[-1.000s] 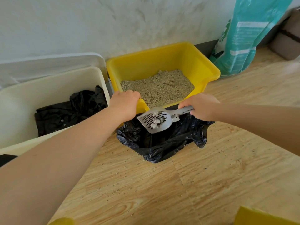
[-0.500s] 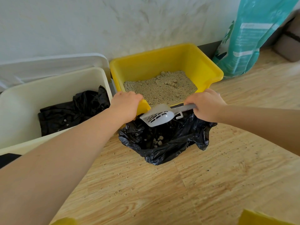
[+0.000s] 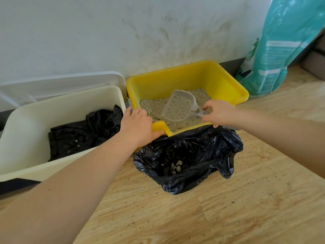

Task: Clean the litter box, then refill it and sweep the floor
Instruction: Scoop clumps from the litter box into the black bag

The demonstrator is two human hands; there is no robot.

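Note:
A yellow litter box [image 3: 190, 80] stands against the wall, holding beige litter [image 3: 154, 108]. My left hand [image 3: 137, 125] grips its near left rim. My right hand [image 3: 219, 112] holds the handle of a grey slotted scoop [image 3: 179, 106], whose empty bowl lies over the litter inside the box. In front of the box an open black rubbish bag [image 3: 193, 155] sits on the wooden floor, with a few pale clumps [image 3: 175, 167] at its bottom.
A cream bin [image 3: 26, 120] with black plastic inside stands at the left, its white lid [image 3: 61, 83] leaning behind. A teal litter bag [image 3: 284, 44] leans on the wall at the right. Scattered litter grains [image 3: 175, 208] dot the wooden floor.
The scoop tipped its clumps into the black bag, then my right hand carried it up and back into the yellow box. My left hand stayed on the rim.

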